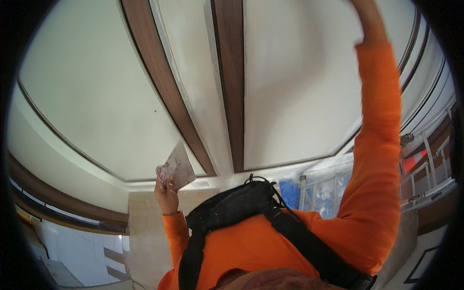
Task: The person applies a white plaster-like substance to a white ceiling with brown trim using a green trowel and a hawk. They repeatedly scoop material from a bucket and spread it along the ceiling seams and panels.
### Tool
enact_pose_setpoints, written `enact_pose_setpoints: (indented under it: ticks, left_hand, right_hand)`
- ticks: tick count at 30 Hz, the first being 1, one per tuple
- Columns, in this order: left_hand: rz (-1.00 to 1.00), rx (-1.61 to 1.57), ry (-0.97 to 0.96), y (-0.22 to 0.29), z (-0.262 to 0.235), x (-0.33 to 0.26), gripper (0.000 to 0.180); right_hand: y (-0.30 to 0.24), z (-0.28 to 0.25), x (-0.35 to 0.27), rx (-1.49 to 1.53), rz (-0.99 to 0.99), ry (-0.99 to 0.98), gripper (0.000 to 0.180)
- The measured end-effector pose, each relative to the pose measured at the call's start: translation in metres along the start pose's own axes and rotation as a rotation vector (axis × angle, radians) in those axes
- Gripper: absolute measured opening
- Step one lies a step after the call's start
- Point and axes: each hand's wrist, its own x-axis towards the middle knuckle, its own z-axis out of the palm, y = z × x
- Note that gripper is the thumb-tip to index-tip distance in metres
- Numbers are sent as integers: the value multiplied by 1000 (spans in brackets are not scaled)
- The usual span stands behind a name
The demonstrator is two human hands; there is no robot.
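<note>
My left hand (166, 197) is closed on a thin, flat putty spreader (185, 168), held upright in front of the wall at about chest height. A lump of pale pinkish putty (166, 170) sits on the spreader beside my thumb. My right arm (379, 96), in an orange sleeve, reaches high up along the white wall panel (295, 82). Its bare wrist runs out at the upper edge, so the right hand and anything in it are out of the picture.
Brown wooden strips (230, 82) run up between the pale panels. A metal ladder (430, 164) stands at the right, near an orange-and-white cone (414, 160). Blue sheeting (290, 194) lies low behind my right arm. A black bag (232, 205) is strapped across my chest.
</note>
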Motion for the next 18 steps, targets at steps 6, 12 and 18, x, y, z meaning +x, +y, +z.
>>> enact_pose_setpoints:
  ticks: [6, 12, 18]
  left_hand:
    - [-24, 17, 91, 11, -1, -9, 37]
    - [-207, -13, 70, 33, -8, -10, 35]
    - [-86, 25, 11, 14, -12, -6, 40]
  right_hand:
    - [-66, 139, -318, 20, 164, -383, 22]
    - [-82, 182, -343, 111, 152, -409, 18]
    - [-62, 187, -273, 71, 91, -319, 21]
